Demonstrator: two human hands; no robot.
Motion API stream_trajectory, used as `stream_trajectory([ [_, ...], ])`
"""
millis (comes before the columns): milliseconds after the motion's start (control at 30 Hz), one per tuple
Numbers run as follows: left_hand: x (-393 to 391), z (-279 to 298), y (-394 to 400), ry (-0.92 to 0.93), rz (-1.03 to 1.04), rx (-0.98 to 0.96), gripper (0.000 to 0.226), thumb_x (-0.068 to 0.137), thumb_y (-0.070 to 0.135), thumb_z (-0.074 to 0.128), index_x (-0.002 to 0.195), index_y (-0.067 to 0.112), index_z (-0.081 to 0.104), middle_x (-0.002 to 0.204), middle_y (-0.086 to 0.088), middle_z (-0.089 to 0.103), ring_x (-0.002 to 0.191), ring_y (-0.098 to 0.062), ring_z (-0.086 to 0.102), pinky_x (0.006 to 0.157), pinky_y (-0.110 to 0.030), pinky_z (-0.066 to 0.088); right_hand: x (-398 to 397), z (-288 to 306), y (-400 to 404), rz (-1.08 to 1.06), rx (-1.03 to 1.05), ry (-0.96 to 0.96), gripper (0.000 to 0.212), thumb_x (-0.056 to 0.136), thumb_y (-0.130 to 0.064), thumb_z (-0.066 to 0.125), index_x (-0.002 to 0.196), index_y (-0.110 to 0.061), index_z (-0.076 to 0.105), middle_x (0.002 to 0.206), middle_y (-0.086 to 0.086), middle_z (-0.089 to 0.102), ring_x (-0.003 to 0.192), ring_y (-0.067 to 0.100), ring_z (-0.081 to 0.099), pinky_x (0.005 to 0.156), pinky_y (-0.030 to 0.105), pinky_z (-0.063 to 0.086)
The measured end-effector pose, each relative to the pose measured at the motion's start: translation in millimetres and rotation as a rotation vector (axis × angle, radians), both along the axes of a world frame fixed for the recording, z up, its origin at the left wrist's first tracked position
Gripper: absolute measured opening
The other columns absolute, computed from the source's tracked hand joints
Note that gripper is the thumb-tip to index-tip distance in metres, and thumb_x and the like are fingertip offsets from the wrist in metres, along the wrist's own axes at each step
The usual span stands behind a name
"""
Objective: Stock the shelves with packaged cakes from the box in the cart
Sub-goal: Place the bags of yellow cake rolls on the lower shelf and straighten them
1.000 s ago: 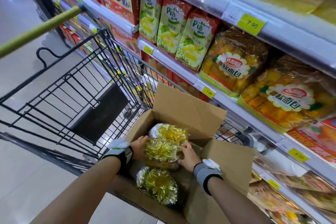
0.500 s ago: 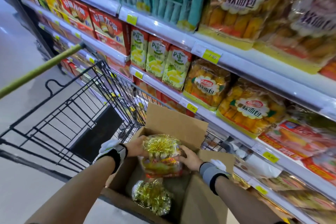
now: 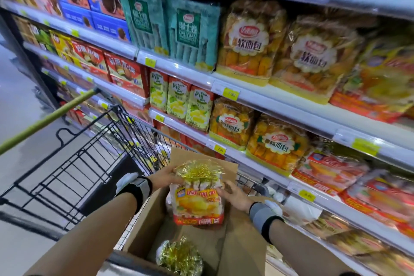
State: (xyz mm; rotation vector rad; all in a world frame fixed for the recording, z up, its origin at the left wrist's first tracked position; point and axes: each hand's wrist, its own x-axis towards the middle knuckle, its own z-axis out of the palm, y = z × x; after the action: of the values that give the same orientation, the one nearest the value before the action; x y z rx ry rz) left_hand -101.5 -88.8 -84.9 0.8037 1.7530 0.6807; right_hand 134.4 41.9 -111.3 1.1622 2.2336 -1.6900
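A clear cake package (image 3: 198,199) with a gold tinsel top and a yellow-and-red label hangs upright above the open cardboard box (image 3: 237,251). My left hand (image 3: 164,178) grips its upper left side. My right hand (image 3: 234,195) holds its right side. Another gold-topped cake package (image 3: 179,257) lies in the bottom of the box. The box stands in the black wire cart (image 3: 74,170).
Shelves (image 3: 280,105) packed with bagged bread, green cake cartons and red boxes run along the right, with yellow price tags (image 3: 230,94) on their edges. The cart's green handle (image 3: 47,119) crosses at the left. Grey aisle floor (image 3: 15,101) lies beyond.
Both hands have lifted one cake package up out of the box; it now shows its full label. My view has tilted up toward the higher shelves.
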Motion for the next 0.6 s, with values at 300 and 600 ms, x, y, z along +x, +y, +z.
stream_trajectory([
  [300, 24, 65, 12, -0.104, 0.068, 0.194, 0.094, 0.058, 0.043, 0.084, 0.140, 0.031, 0.040, 0.142, 0.004, 0.044, 0.128, -0.022, 0.045, 0.106, -0.041, 0.036, 26, 53, 1, -0.224, 0.022, 0.193, 0.059, 0.093, -0.050, 0.051, 0.143, -0.023, 0.034, 0.123, 0.024, 0.059, 0.111, 0.041, 0.060, 0.095, 0.053, 0.048],
  [600, 46, 107, 28, -0.101, -0.026, 0.402, 0.101, 0.053, 0.060, 0.085, 0.141, 0.031, 0.044, 0.148, 0.011, 0.037, 0.136, -0.017, 0.038, 0.113, -0.046, 0.034, 58, 89, 10, -0.379, 0.064, 0.348, 0.057, 0.094, -0.048, 0.050, 0.144, -0.023, 0.035, 0.122, 0.004, 0.061, 0.115, 0.031, 0.059, 0.090, 0.035, 0.051],
])
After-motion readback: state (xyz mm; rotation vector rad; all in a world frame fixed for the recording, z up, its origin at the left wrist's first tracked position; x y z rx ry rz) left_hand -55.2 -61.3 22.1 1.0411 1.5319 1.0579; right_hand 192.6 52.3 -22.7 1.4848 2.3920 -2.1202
